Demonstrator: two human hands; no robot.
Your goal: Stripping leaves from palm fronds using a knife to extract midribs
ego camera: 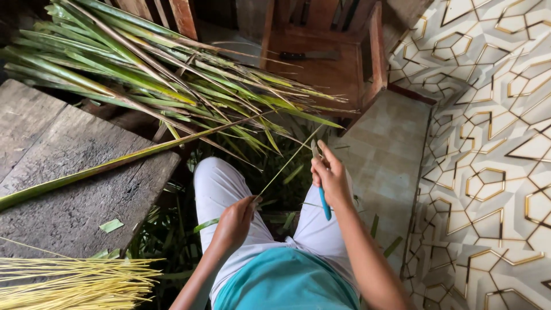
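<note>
My left hand (235, 221) pinches the lower end of a thin green leaf rib (287, 162) that runs up and to the right. My right hand (330, 175) grips a small knife with a blue handle (324, 204), its blade held against the upper part of the rib. Both hands are above my lap, over white trousers (215, 183) and a teal shirt (284, 281). A heap of long green palm fronds (160, 74) lies across the upper left, reaching toward my knees.
A dark wooden bench (69, 166) stands at the left, with a bundle of pale yellow stripped ribs (69, 281) at its lower end. A wooden chair (327, 57) with a dark knife (307, 55) on its seat stands ahead. Patterned tiles (493, 143) cover the right; leaf scraps (166, 229) lie below.
</note>
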